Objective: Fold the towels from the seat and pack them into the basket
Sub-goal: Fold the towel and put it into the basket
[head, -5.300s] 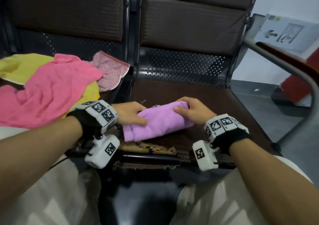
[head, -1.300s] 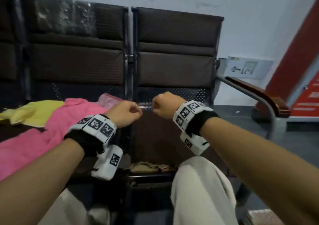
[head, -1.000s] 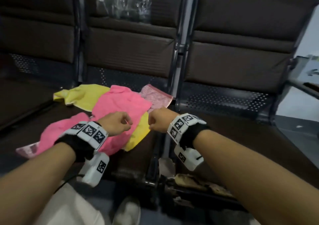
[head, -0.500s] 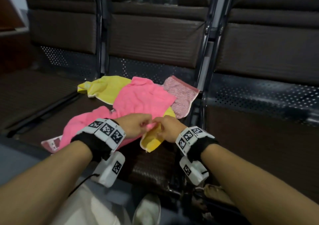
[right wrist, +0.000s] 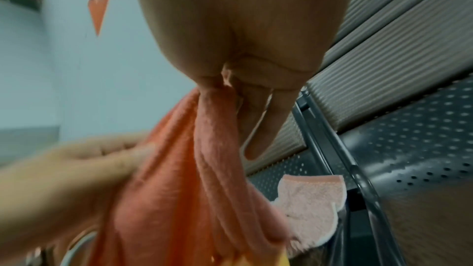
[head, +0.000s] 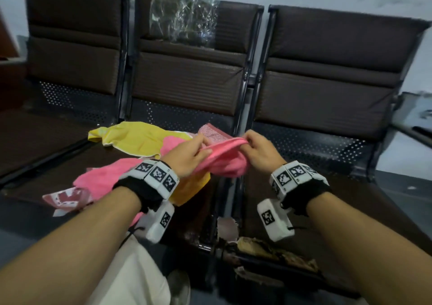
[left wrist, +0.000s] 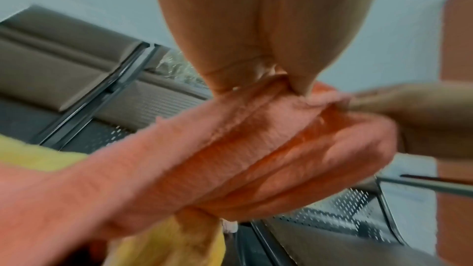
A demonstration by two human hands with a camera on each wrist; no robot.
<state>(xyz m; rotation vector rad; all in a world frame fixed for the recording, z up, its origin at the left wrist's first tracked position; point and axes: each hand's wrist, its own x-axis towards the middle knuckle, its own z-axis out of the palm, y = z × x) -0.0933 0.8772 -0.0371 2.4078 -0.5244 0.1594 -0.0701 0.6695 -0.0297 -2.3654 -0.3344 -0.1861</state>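
A bright pink towel [head: 219, 162] is lifted off the middle seat, bunched between both hands. My left hand [head: 189, 155] pinches its upper edge on the left, and my right hand [head: 257, 150] pinches the same edge on the right. The rest of the pink towel [left wrist: 179, 159] trails down to the seat over a yellow towel [head: 138, 138]. The right wrist view shows the pink towel [right wrist: 179, 179] hanging from my thumb and fingers. A pale pink speckled towel [head: 215, 134] lies behind my hands. No basket shows in any view.
Three dark brown seats stand in a row; the right seat [head: 339, 194] is bare with torn padding at its front edge [head: 268, 251]. A patterned pink cloth [head: 65, 197] lies at the middle seat's front left. Crinkled plastic [head: 184, 24] covers the middle backrest. My knees are below.
The folded purple towel is gone from the right seat. My empty fists came down to the pile, took the pink towel's edge, and have now lifted it up and rightward.
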